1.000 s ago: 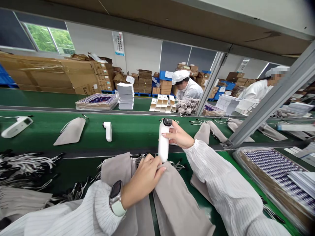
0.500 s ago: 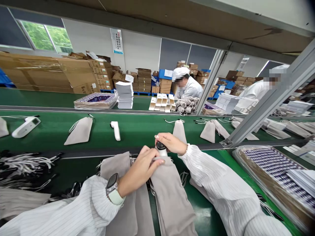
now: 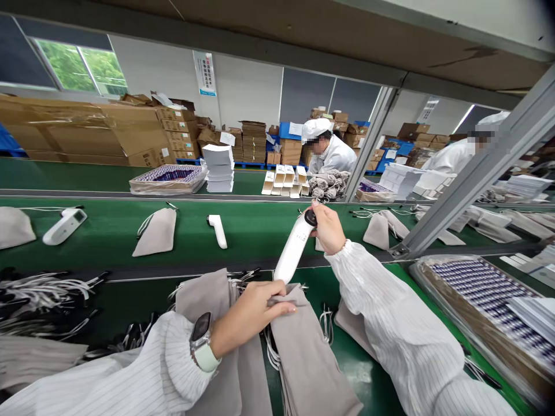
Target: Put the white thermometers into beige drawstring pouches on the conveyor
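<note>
My right hand (image 3: 328,228) is closed around the black-tipped head of a white handheld thermometer (image 3: 292,251), which slants down to the left. Its lower end is at the mouth of a grey drawstring pouch (image 3: 310,346); whether the tip is inside, I cannot tell. My left hand (image 3: 258,309), wearing a watch, pinches the cloth at that mouth. More grey pouches (image 3: 208,346) lie under and beside my left wrist, with white cords around them.
The green conveyor belt (image 3: 108,231) ahead carries another thermometer (image 3: 217,231), one with a screen (image 3: 65,226), and pouches (image 3: 156,232). A metal post (image 3: 459,167) rises at right beside a wrapped tray (image 3: 472,289). A co-worker (image 3: 332,147) in a white cap works opposite.
My right hand has moved up and right, drawing the thermometer's body out of the pouch. My left hand stays at the pouch mouth. Items on the belt have shifted right.
</note>
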`<action>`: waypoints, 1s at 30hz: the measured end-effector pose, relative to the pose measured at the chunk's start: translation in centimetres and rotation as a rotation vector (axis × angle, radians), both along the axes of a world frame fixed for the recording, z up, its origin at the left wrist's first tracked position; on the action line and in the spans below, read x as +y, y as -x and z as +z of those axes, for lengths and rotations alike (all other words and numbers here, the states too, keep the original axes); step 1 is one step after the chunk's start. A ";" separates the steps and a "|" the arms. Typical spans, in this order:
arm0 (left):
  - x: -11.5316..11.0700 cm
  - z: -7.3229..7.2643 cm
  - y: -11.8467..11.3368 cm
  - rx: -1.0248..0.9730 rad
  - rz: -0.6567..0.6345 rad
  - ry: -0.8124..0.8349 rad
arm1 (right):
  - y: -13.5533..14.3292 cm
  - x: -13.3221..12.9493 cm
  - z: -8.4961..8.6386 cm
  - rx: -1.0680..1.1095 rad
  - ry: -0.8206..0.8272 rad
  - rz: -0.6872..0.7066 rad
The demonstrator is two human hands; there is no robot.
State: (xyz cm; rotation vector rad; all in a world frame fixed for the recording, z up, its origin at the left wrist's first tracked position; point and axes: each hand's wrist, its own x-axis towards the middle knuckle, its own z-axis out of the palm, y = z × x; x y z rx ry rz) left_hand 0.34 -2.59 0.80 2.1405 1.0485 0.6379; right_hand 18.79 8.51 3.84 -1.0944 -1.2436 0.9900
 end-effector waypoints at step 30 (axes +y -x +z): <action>0.6 5.4 3.4 0.121 0.068 0.217 | -0.7 0.7 -1.8 -0.512 -0.255 -0.041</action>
